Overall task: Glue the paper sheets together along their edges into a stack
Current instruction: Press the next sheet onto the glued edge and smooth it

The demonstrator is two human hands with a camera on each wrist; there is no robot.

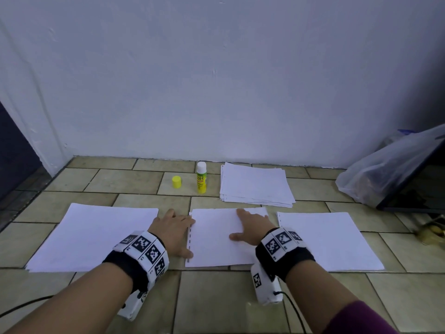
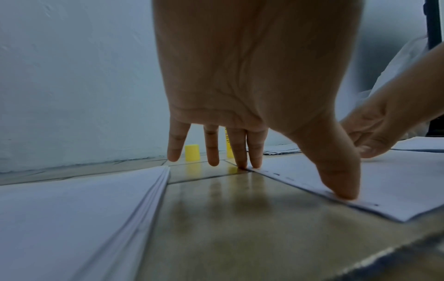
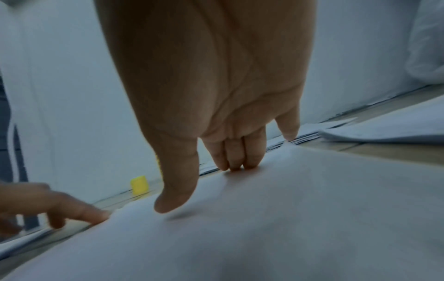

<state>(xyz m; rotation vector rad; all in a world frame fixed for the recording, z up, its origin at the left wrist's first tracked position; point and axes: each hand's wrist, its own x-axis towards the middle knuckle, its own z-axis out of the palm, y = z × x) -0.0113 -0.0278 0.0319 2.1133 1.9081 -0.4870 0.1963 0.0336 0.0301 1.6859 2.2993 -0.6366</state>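
Black lettering on the green label of the glue stick (image 1: 201, 177) — too small and blurred to read. Black-and-white square code markers on the wristbands (image 1: 147, 249) of both wrists — beside them small printed characters, none legible. No other legible writing anywhere on the paper sheets (image 1: 218, 237).

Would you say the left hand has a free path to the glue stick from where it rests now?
Probably yes. The left hand lies open at the middle sheet's punched edge, and only bare floor separates it from the uncapped glue stick standing ahead.
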